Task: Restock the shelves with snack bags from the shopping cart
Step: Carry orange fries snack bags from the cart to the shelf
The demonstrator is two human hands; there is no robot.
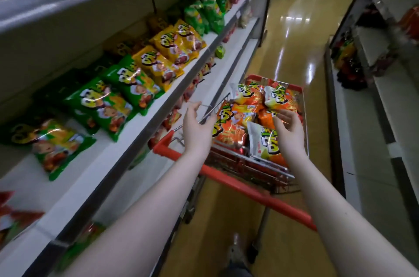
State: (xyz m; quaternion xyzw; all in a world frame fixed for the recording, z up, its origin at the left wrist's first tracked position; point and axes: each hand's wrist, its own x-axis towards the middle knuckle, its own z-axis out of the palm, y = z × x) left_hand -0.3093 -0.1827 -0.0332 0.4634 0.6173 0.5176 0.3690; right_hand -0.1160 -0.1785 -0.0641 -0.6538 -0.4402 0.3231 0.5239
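Both hands reach out empty with fingers spread, the left hand (196, 127) over the near corner of the shopping cart (238, 183) and the right hand (289, 131) just above the orange snack bags (229, 122) heaped in its basket. The bags look light, puffy and slick, with contents that likely crush easily. A loose grip across a bag's body or by its crimped top edge seems safest.

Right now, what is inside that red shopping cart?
The cart holds a heap of orange snack bags, some turned to their white side. Both hands, left and right, hover open above. Lower layers are covered.
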